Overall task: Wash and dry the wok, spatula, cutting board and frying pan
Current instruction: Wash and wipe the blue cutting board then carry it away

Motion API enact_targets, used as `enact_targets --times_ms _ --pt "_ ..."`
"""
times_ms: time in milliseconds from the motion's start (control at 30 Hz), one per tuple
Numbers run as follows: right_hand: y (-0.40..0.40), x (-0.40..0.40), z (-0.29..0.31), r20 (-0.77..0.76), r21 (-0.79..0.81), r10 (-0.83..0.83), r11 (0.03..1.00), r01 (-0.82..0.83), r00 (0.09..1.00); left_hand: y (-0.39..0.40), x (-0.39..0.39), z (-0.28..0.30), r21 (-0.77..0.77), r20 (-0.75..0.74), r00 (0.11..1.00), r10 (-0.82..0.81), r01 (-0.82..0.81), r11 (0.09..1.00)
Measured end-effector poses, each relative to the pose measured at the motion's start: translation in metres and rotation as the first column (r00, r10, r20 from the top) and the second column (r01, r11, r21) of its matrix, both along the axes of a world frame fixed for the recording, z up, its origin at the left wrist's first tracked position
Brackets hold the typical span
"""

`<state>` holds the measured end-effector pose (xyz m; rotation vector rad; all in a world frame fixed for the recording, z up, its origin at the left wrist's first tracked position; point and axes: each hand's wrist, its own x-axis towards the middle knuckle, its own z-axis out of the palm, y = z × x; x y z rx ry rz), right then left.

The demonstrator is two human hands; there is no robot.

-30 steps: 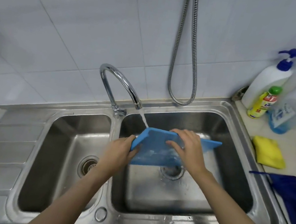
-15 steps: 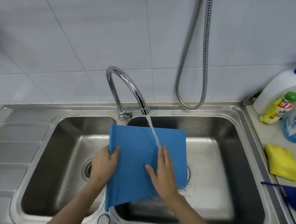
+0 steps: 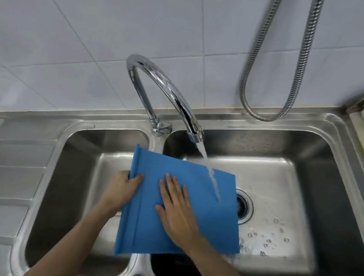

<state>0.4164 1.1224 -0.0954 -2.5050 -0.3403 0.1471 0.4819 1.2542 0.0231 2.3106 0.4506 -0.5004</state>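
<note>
Cutting board: over the divider between two sink basins, under the tap (left hand at its left edge, right hand on top).

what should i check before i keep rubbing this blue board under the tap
1. Left hand grips the cutting board by its left edge: ok.
2. Right hand lies flat on the board face: ok.
3. Water stream from the faucet lands on the board: ok.
4. Board is over the sink, straddling the divider: ok.
5. Board's underside rinsed: cannot tell.
</note>
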Motion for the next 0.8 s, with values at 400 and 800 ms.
enact_targets --times_ms 400,800 --pt "-0.106 0.003 -0.090 -0.346 -0.097 -0.682 0.709 0.698 0.644 -0.014 0.025 -0.034 0.190 0.199 0.977 -0.078 0.039 0.981" --pt "0.002 0.012 -0.009 0.095 0.028 -0.044 0.999 0.042 0.995 -0.022 0.000 -0.030 0.016 0.214 0.975 -0.064 0.062 0.998"
